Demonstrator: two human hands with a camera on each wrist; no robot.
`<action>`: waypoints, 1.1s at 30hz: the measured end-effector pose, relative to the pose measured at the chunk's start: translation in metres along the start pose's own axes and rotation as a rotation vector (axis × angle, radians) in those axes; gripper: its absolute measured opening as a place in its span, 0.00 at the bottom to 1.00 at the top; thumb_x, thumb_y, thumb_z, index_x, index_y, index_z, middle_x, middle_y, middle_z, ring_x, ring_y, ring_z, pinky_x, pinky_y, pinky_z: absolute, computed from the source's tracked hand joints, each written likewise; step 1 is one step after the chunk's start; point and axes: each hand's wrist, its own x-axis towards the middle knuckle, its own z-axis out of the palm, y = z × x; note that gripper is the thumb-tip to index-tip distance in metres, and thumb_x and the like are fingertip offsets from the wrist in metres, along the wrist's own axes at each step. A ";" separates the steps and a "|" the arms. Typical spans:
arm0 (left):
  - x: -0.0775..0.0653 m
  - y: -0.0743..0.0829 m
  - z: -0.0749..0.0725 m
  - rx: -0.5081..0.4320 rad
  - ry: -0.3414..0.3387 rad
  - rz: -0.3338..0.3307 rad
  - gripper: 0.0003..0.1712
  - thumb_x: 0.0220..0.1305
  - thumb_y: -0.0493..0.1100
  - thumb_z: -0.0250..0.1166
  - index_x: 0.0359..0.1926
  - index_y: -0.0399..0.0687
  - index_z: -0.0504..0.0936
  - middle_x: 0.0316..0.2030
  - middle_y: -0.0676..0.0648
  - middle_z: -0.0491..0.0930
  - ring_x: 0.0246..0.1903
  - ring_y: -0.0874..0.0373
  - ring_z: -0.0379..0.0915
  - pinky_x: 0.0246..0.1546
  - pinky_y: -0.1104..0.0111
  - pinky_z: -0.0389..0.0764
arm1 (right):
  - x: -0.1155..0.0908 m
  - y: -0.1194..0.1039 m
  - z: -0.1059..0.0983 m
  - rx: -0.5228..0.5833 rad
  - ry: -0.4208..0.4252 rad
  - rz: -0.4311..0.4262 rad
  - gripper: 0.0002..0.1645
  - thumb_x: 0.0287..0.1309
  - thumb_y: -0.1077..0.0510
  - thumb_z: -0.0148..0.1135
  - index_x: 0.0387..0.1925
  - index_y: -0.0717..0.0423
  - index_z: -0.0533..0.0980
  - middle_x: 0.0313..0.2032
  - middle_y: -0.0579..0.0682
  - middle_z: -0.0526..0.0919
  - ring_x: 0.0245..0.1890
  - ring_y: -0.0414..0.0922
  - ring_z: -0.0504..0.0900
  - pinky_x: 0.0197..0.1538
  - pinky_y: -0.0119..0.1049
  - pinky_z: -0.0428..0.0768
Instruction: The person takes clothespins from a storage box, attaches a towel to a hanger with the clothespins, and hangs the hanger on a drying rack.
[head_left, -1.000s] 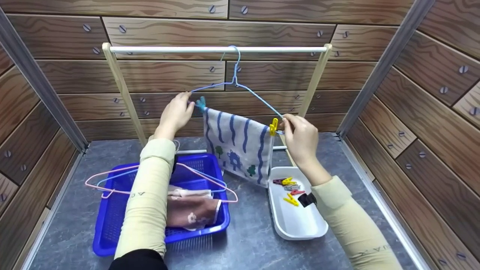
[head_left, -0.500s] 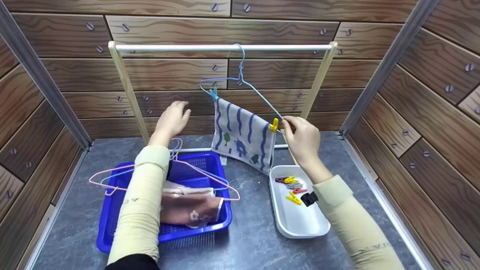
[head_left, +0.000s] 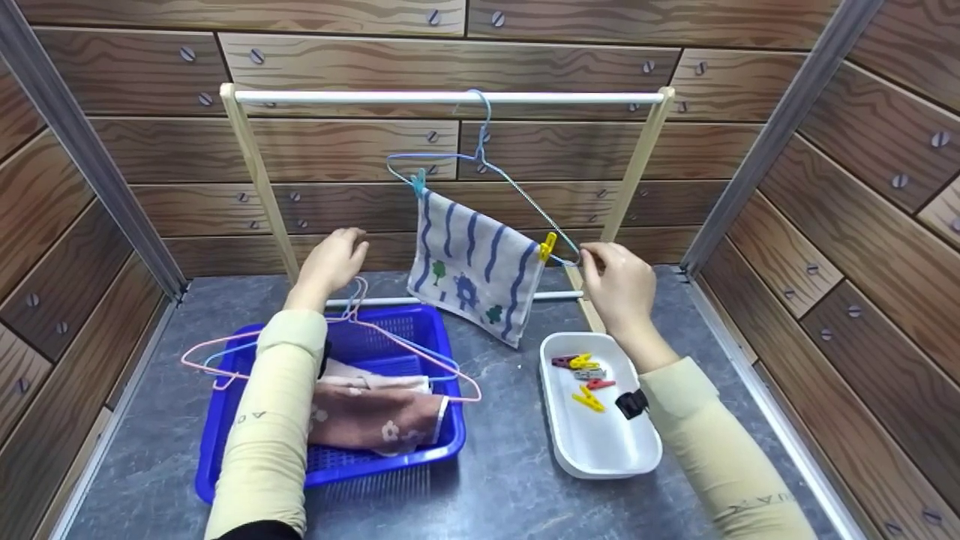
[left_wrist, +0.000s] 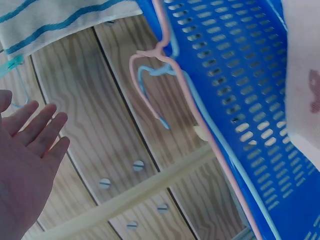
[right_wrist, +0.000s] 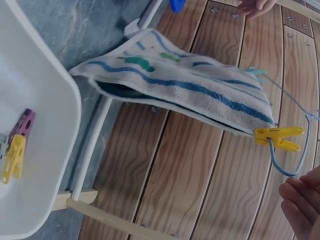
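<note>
A light-blue hanger (head_left: 481,147) hangs by its hook on the white rail (head_left: 360,97), its right end lower. A white towel (head_left: 466,247) with wavy blue stripes is clipped to it by a light-blue clothespin (head_left: 418,182) and a yellow clothespin (head_left: 548,246). My right hand (head_left: 621,285) is beside the hanger's lower right corner, fingertips right at the wire; the right wrist view shows the fingers (right_wrist: 298,195) extended, not curled round it. Above the basket's back edge, my left hand (head_left: 330,262) is in the air with relaxed fingers, holding nothing.
A blue basket (head_left: 454,420) at left holds a brown flowered cloth (head_left: 375,420) and a pale one. A pink hanger (head_left: 420,352) and another blue hanger lie across it. Several clothespins (head_left: 589,397) lie in the white tray (head_left: 600,450) at right.
My left hand has come off the hanger's left end and moved down and left. My right hand has loosened from the right end and shifted slightly right. The towel swings, tilted down to the right.
</note>
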 end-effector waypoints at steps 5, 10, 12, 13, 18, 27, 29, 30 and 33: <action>-0.006 -0.009 -0.001 0.024 -0.025 0.004 0.26 0.83 0.45 0.47 0.70 0.32 0.73 0.68 0.28 0.74 0.69 0.32 0.71 0.74 0.43 0.69 | -0.005 0.008 0.000 -0.010 -0.032 0.011 0.08 0.67 0.59 0.68 0.40 0.59 0.89 0.37 0.56 0.93 0.32 0.54 0.90 0.36 0.54 0.83; -0.016 -0.016 -0.006 0.047 -0.031 0.008 0.24 0.82 0.44 0.49 0.66 0.32 0.77 0.65 0.28 0.77 0.67 0.31 0.74 0.72 0.42 0.71 | -0.007 0.013 -0.003 -0.019 -0.065 0.029 0.08 0.67 0.60 0.68 0.40 0.59 0.89 0.37 0.57 0.93 0.34 0.56 0.91 0.38 0.56 0.83; -0.020 -0.020 -0.007 0.053 -0.036 0.011 0.24 0.82 0.44 0.49 0.65 0.32 0.78 0.64 0.28 0.78 0.66 0.31 0.75 0.71 0.42 0.72 | -0.009 0.016 -0.004 -0.022 -0.073 0.036 0.08 0.67 0.60 0.68 0.40 0.59 0.89 0.37 0.57 0.93 0.34 0.57 0.91 0.37 0.56 0.83; -0.022 -0.022 -0.008 0.055 -0.037 0.015 0.24 0.82 0.44 0.49 0.64 0.32 0.78 0.64 0.28 0.79 0.66 0.31 0.75 0.70 0.42 0.72 | -0.010 0.017 -0.004 -0.025 -0.078 0.040 0.08 0.67 0.60 0.68 0.40 0.59 0.89 0.37 0.57 0.93 0.34 0.57 0.91 0.37 0.56 0.83; -0.035 -0.035 -0.012 0.067 -0.046 0.013 0.23 0.82 0.44 0.49 0.60 0.30 0.80 0.59 0.27 0.82 0.61 0.29 0.78 0.67 0.40 0.74 | -0.016 0.027 -0.006 -0.057 -0.111 0.062 0.09 0.67 0.59 0.69 0.39 0.61 0.89 0.36 0.59 0.92 0.33 0.59 0.90 0.37 0.58 0.83; -0.056 -0.062 -0.021 0.043 -0.064 -0.012 0.24 0.83 0.45 0.49 0.57 0.29 0.82 0.49 0.28 0.86 0.54 0.30 0.82 0.62 0.39 0.76 | -0.026 0.041 -0.005 -0.087 -0.190 0.105 0.09 0.67 0.58 0.68 0.39 0.61 0.89 0.36 0.60 0.92 0.34 0.60 0.90 0.37 0.59 0.83; -0.061 -0.069 -0.022 0.037 -0.063 -0.021 0.22 0.82 0.44 0.50 0.56 0.29 0.82 0.49 0.28 0.86 0.54 0.29 0.82 0.62 0.38 0.76 | -0.028 0.043 -0.004 -0.089 -0.203 0.113 0.10 0.67 0.58 0.68 0.39 0.61 0.89 0.35 0.59 0.92 0.33 0.59 0.90 0.37 0.58 0.83; -0.063 -0.072 -0.023 0.036 -0.060 -0.021 0.22 0.81 0.42 0.51 0.56 0.29 0.82 0.50 0.28 0.86 0.55 0.29 0.82 0.63 0.38 0.76 | -0.028 0.044 -0.004 -0.089 -0.210 0.119 0.10 0.67 0.58 0.69 0.39 0.61 0.89 0.35 0.59 0.92 0.33 0.59 0.90 0.37 0.58 0.83; -0.068 -0.081 -0.026 0.033 -0.062 -0.032 0.21 0.79 0.41 0.52 0.55 0.28 0.82 0.53 0.27 0.85 0.57 0.27 0.80 0.64 0.38 0.75 | -0.030 0.046 -0.004 -0.088 -0.228 0.137 0.10 0.67 0.58 0.69 0.39 0.61 0.89 0.34 0.59 0.92 0.33 0.59 0.90 0.37 0.59 0.83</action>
